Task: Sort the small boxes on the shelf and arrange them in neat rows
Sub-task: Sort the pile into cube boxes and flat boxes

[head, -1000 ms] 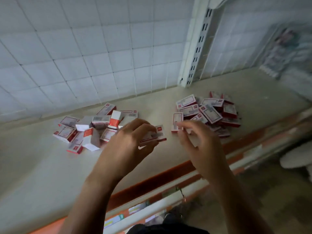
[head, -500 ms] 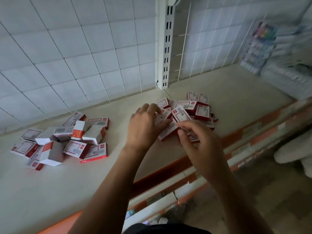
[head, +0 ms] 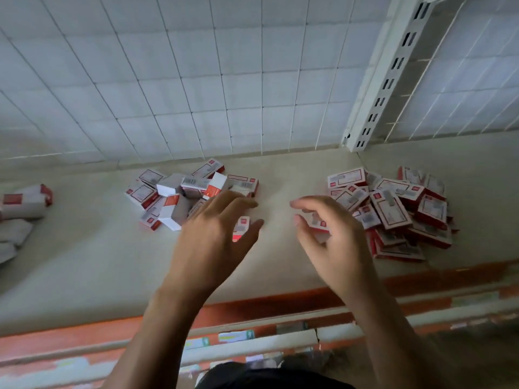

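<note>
Left hand [head: 213, 234] back over the small red-and-white cardboard boxes [head: 193, 183] well left of the white slotted metal upright [head: 386, 80], grip wide. Right hand [head: 334, 242]: grip curled, hold unclear. Rows unstarted.

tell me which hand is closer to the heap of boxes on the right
Right. The right hand is at the left edge of that heap, beside its nearest boxes; the left hand is farther left, at the other heap.

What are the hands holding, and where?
The left hand holds nothing. The right hand curls round a small box; which part it grips is too blurred to tell.
</note>
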Demonstrator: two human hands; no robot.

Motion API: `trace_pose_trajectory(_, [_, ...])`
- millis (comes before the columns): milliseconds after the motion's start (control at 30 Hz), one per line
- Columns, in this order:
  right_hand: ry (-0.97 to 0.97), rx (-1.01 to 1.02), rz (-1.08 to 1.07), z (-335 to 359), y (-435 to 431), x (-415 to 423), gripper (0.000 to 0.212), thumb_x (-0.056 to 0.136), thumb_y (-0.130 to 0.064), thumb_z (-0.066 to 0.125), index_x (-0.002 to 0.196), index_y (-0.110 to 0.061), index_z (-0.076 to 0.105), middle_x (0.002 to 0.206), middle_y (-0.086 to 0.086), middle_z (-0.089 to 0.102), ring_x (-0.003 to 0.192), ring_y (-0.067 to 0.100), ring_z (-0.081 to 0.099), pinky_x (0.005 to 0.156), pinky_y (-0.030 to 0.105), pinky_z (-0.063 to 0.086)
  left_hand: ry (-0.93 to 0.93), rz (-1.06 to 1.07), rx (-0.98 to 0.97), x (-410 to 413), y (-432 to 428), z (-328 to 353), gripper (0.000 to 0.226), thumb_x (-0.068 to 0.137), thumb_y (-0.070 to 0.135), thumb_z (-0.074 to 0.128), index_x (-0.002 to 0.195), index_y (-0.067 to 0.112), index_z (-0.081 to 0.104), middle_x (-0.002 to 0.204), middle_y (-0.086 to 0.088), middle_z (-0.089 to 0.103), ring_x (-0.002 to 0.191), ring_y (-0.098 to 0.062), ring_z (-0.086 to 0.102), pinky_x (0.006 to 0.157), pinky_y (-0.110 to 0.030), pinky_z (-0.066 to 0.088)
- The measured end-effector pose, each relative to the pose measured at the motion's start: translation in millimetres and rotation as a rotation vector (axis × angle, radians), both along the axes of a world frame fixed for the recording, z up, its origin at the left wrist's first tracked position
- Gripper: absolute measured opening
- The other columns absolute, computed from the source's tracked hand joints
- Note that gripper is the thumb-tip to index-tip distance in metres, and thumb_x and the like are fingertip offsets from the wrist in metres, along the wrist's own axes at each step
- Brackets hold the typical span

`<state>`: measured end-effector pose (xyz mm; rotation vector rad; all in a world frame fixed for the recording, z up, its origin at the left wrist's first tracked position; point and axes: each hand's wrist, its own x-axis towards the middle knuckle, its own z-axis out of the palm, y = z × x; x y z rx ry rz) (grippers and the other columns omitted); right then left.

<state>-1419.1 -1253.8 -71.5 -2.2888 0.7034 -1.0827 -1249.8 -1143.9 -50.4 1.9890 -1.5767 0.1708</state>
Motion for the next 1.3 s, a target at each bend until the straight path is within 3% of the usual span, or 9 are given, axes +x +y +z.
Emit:
trace_pose_trajectory(133, [0.083,0.024,0.093,-5,9,36,0.025,0.089,-0.020,0.063,0.113,-0.010,0.066,0.112,-0.001,0.066,0.106,0.010,0.062,0.090,0.029,0.052,0.018,0.122,-0.030,27,26,-4,0.017,0.089,0.029,0.066,0.103,0.020,0.068,0.105,0.004,0.064,0.094,-0.021,0.062,0.072,-0.037,0.051])
trace_pose_trajectory(333, [0.156,0.031,0.058,-9,11,83,0.028,0.087,-0.020,0.066,0.114,-0.011,0.065,0.113,0.002,0.067,0.104,0.018,0.060,0.088,0.020,0.043,-0.009,0.223,0.065,48,42,-10,0.034,0.084,0.036,0.064,0.112,0.018,0.066,0.115,-0.001,0.063,0.105,-0.026,0.057,0.088,-0.040,0.046])
trace_pose_trajectory(467, [0.270,0.058,0.098,-21,6,111,0.036,0.090,-0.029,0.061,0.124,-0.016,0.062,0.113,0.003,0.064,0.097,0.024,0.060,0.085,0.041,0.053,-0.042,0.248,0.132,55,44,-12,0.043,0.084,0.039,0.069,0.119,0.016,0.062,0.119,-0.005,0.061,0.112,-0.029,0.053,0.093,-0.041,0.042])
trace_pose_trajectory(533, [0.287,0.059,0.070,-22,6,111,0.036,0.088,-0.020,0.064,0.124,-0.016,0.063,0.116,0.006,0.061,0.100,0.028,0.060,0.083,0.046,0.054,-0.054,0.236,0.164,58,43,-13,0.048,0.083,0.043,0.068,0.122,0.016,0.061,0.120,-0.005,0.061,0.113,-0.029,0.051,0.094,-0.041,0.041])
trace_pose_trajectory(633, [0.258,0.095,0.026,-17,10,97,0.040,0.082,-0.018,0.074,0.121,-0.018,0.064,0.114,0.005,0.057,0.098,0.023,0.059,0.083,0.039,0.054,-0.060,0.218,0.240,59,37,-16,0.057,0.084,0.051,0.064,0.129,0.017,0.057,0.129,-0.004,0.060,0.124,-0.032,0.046,0.100,-0.045,0.037])
trace_pose_trajectory(767, [0.132,0.079,0.039,-10,17,76,0.037,0.081,-0.016,0.074,0.117,-0.015,0.064,0.115,0.000,0.058,0.099,0.008,0.057,0.087,0.016,0.048,-0.056,0.203,0.311,53,27,-20,0.064,0.084,0.057,0.056,0.134,0.018,0.053,0.137,-0.005,0.056,0.136,-0.038,0.034,0.106,-0.051,0.028])
trace_pose_trajectory(900, [0.073,0.079,0.059,-9,18,65,0.035,0.082,-0.015,0.074,0.116,-0.012,0.064,0.117,0.002,0.060,0.106,0.007,0.057,0.092,0.018,0.048,-0.012,0.220,0.262,50,25,-23,0.062,0.081,0.059,0.051,0.125,0.017,0.059,0.128,-0.006,0.061,0.131,-0.036,0.038,0.102,-0.047,0.030])
trace_pose_trajectory(1167, [-0.048,0.034,0.039,-1,12,42,0.033,0.083,-0.013,0.071,0.114,-0.004,0.065,0.116,0.008,0.061,0.111,0.016,0.058,0.093,0.028,0.050,0.149,0.087,0.120,24,22,-7,0.064,0.075,0.041,0.077,0.130,0.016,0.055,0.126,-0.005,0.053,0.114,-0.025,0.054,0.087,-0.038,0.050])
trace_pose_trajectory(1300, [-0.075,0.008,-0.036,9,3,17,0.035,0.084,-0.013,0.071,0.117,-0.004,0.064,0.117,0.007,0.062,0.112,0.015,0.058,0.092,0.020,0.048,0.172,-0.005,0.090,6,1,1,0.064,0.076,0.038,0.078,0.130,0.016,0.054,0.129,-0.004,0.053,0.115,-0.021,0.054,0.088,-0.025,0.047])
